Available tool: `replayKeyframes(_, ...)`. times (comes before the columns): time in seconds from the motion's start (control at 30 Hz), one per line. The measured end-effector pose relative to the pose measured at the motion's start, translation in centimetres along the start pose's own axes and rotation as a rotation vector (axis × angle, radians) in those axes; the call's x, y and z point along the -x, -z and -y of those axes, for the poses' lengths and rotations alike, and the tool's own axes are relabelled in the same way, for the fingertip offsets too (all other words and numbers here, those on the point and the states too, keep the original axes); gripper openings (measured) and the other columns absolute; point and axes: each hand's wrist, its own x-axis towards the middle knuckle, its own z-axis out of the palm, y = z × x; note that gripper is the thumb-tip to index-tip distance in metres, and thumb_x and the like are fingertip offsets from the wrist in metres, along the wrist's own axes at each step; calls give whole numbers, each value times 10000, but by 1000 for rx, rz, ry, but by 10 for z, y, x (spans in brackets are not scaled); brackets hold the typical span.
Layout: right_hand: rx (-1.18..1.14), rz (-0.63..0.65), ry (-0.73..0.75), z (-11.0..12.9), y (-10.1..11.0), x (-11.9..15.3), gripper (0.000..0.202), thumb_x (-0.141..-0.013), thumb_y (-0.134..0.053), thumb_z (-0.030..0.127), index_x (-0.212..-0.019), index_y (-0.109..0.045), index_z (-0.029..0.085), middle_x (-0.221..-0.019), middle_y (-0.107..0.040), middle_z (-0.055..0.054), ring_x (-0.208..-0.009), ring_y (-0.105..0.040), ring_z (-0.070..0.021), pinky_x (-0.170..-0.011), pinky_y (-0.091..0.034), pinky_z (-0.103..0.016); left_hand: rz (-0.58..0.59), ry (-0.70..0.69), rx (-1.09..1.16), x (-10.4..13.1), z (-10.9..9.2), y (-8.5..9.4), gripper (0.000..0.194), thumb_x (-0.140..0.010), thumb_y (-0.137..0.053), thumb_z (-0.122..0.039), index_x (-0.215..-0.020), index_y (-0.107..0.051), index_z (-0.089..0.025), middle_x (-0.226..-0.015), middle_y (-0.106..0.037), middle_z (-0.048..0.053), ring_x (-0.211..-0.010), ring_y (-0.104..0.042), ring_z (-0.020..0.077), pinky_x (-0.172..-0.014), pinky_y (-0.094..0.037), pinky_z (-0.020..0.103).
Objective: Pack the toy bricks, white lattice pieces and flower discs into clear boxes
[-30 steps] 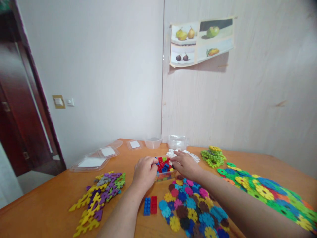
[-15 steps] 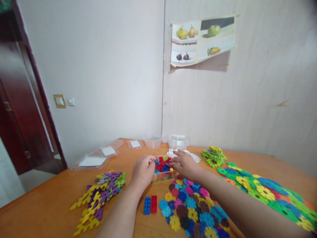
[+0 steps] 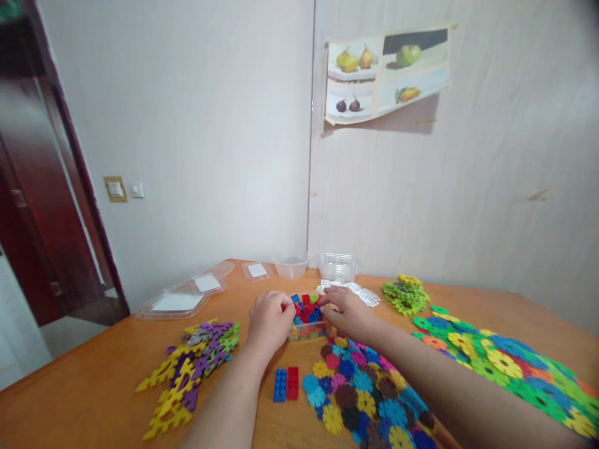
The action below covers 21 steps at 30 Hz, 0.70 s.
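A clear plastic box (image 3: 306, 332) heaped with red, blue and green building bricks (image 3: 306, 310) stands between my two hands. My left hand (image 3: 269, 319) is at the box's left side, thumb and fingers closed on what looks like a red brick (image 3: 284, 307). At the right side, my right hand (image 3: 349, 310) reaches over the rim with bent fingers among the bricks; anything between its fingertips is hidden. Nearer to me, a blue brick (image 3: 279, 385) and a red brick (image 3: 292, 383) lie side by side on the table, studs up.
Notched discs (image 3: 365, 399) spread under my right forearm, with larger flower discs (image 3: 500, 362) farther right. Puzzle-like foam pieces (image 3: 187, 374) lie left. Behind are white pieces (image 3: 369, 295), green pieces (image 3: 406, 295), clear containers (image 3: 337, 267) and flat lids (image 3: 175, 303).
My right hand has lowered slightly, its fingers drawing in over the bricks. My left hand has barely shifted at the box's left side. The view has moved a little.
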Motion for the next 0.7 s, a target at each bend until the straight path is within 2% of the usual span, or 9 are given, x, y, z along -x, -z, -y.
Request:
replayKeyframes(0.17,-58,-74,26,10,-3,-5,233,-885,-568,245,-1032,-746,213,-1046,-735,-64,-1048,-635,-223,-970,-462,-347,-4,134,308,-6,13,-5,189,-787,-558,-303,-666,-664,-204,-662,-651,7,-718,-599,172,-652,-418,242)
replayKeyframes(0.3,-137,-62,56,26,-7,-13,350,-895,-593,323,-1210,-685,202,-1142,-730,-85,-1083,-639,-239,-970,-465,-367,30,167,541,-5,12,-9,212,-759,-603,-372,-725,-692,-184,-733,-693,19,-748,-635,183,-674,-464,247)
replayKeyframes(0.43,-214,-5,49,35,-9,-20,248,-891,-568,270,-1067,-734,215,-1014,-759,-57,-961,-674,-216,-864,-495,-327,96,175,701,-3,3,-6,267,-750,-646,-410,-812,-719,-161,-863,-735,61,-842,-667,209,-760,-502,279)
replayKeyframes(0.53,-226,-35,-59,28,-7,-25,210,-858,-576,250,-988,-735,203,-945,-754,-47,-873,-676,-199,-794,-500,-303,81,228,734,-2,0,-5,278,-778,-615,-377,-914,-726,-161,-914,-748,67,-834,-678,213,-768,-512,301)
replayKeyframes(0.63,-168,-81,-192,11,-3,-30,202,-833,-593,261,-962,-735,197,-978,-744,-59,-912,-665,-212,-828,-495,-317,-26,293,662,-4,4,-6,268,-786,-571,-281,-975,-726,-170,-964,-757,71,-854,-689,209,-792,-512,308)
replayKeyframes(0.7,-108,-58,-228,2,-1,-33,205,-822,-608,281,-950,-746,199,-1019,-737,-75,-965,-655,-230,-863,-486,-333,-70,319,612,-5,7,-8,259,-789,-548,-246,-957,-729,-170,-959,-761,76,-874,-694,211,-801,-512,308)
